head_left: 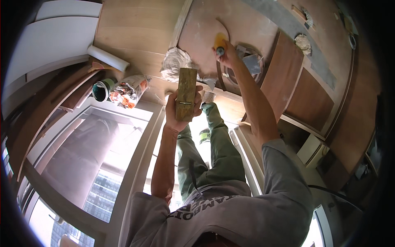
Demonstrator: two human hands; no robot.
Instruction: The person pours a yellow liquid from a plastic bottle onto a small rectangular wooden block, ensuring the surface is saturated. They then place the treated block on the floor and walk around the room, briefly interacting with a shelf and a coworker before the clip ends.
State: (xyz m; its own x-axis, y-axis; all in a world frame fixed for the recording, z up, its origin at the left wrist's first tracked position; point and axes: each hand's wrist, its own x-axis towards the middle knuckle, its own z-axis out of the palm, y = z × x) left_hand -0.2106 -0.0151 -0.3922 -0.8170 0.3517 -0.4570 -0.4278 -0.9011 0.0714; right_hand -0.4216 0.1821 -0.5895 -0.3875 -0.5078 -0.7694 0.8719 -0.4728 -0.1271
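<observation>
My left hand (172, 110) is closed around a wooden hand plane (187, 88), a long block with a narrow slot across the face turned up to me. Farther forward and to the right, my right hand (227, 57) grips a yellow object with a dark round end (221, 44). It is blurred, and its kind is unclear. Just beyond the plane sits a crumpled whitish plastic bundle (176, 61). Beside my right wrist lies a round, dark-rimmed thing (251, 61) with a grey flat piece on it.
An open bucket (101, 89) and a bag of orange and white scraps (127, 90) stand at the left, near a white roll (108, 57). Brown boards (282, 68) lie at the right. A large window (94, 144) is at the lower left. Another crumpled bundle (303, 43) lies far right.
</observation>
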